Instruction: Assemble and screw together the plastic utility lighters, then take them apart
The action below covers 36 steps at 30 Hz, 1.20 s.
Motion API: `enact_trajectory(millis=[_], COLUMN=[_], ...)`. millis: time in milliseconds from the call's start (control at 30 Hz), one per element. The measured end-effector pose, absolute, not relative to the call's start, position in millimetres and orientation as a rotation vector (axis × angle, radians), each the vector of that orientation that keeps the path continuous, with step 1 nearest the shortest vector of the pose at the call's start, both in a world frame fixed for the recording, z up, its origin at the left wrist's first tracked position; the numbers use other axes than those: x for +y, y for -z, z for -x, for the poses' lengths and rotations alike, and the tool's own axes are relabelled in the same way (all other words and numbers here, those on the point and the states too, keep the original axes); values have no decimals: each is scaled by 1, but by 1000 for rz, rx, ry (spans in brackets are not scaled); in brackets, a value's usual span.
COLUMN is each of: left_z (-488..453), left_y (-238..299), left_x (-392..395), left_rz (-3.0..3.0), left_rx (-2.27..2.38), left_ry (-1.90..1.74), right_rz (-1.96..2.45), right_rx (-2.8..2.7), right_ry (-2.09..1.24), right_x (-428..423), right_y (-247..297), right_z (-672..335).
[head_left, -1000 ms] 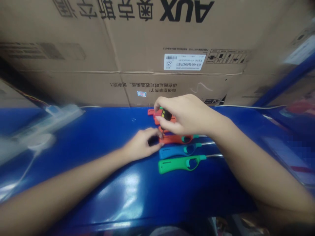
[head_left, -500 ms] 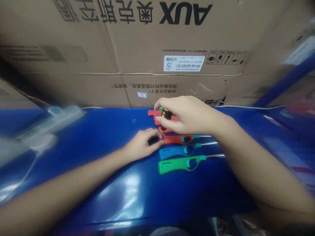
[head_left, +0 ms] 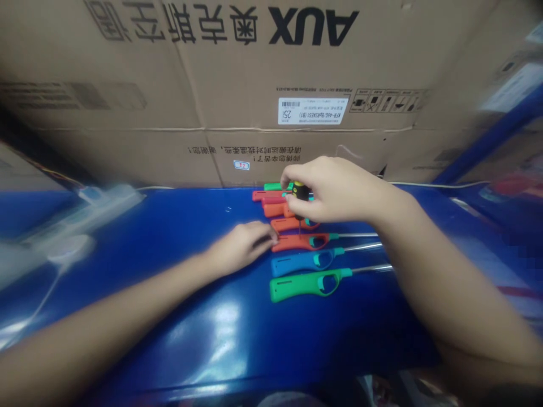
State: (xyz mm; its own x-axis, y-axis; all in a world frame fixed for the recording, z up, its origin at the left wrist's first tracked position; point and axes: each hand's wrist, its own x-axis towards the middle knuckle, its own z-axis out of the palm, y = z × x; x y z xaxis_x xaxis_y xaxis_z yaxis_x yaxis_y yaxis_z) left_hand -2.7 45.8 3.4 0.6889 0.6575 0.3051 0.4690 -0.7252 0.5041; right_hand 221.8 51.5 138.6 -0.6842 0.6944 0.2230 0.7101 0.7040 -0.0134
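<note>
Several long-nosed gas lighters lie side by side on the blue table: a green one nearest me, a blue one, an orange one, and more orange, red and green ones behind. My right hand pinches a small black-and-yellow screwdriver, held upright with its tip down over the orange lighters. My left hand rests on the table with curled fingers against the butt end of the orange lighter.
A big brown AUX cardboard box stands along the table's far edge. A white power strip with a white cable lies at the left. A blue rail rises at the right.
My right hand with the screwdriver has shifted a little to the right and lifted. My left hand stays at the orange lighter's end, and the dark item under its fingers no longer shows.
</note>
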Motion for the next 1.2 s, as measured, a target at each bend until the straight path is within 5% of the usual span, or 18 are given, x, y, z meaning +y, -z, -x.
enact_trajectory(millis=[433,833,1200], left_z=[-5,-13,-19], left_y=[-44,-45,-43], left_x=[59,73,74], left_rz=[-3014,-3447,-3306], left_rx=[595,253,500], left_ry=[-111,-19,52], right_rz=[1175,1186,1213], right_rx=[-2743,-2768,-2771], right_ry=[83,109,97], right_x=[50,51,50], right_y=[-141,-138,-141], right_z=[-223,-222,-222])
